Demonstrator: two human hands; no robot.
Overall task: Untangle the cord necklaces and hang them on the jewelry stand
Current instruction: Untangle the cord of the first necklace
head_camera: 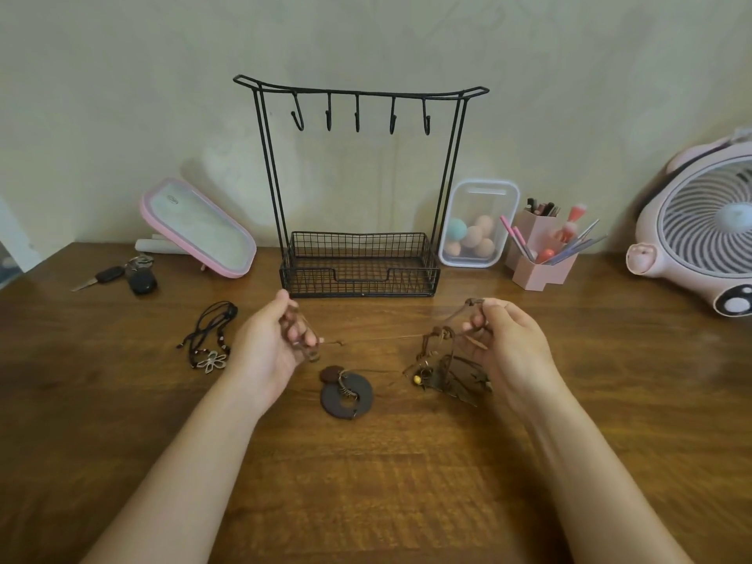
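Observation:
A black wire jewelry stand [360, 95] with several bare hooks and a mesh basket base stands at the back of the wooden table. In front of it my left hand [268, 352] pinches a brown cord, and my right hand [508, 343] grips the other brown cords near a knot [441, 333]. A thin cord is stretched taut between the two hands. Below it a round dark ring pendant [346, 394] lies on the table, and a leaf-shaped pendant with a yellow bead [443, 378] hangs under my right hand. A black cord necklace with a flower pendant [209, 339] lies apart at the left.
Keys [122, 274] and a pink-rimmed mirror [199, 227] sit at the back left. A clear box of sponges [478, 223], a pink brush holder [541, 254] and a pink fan [700, 230] stand at the back right.

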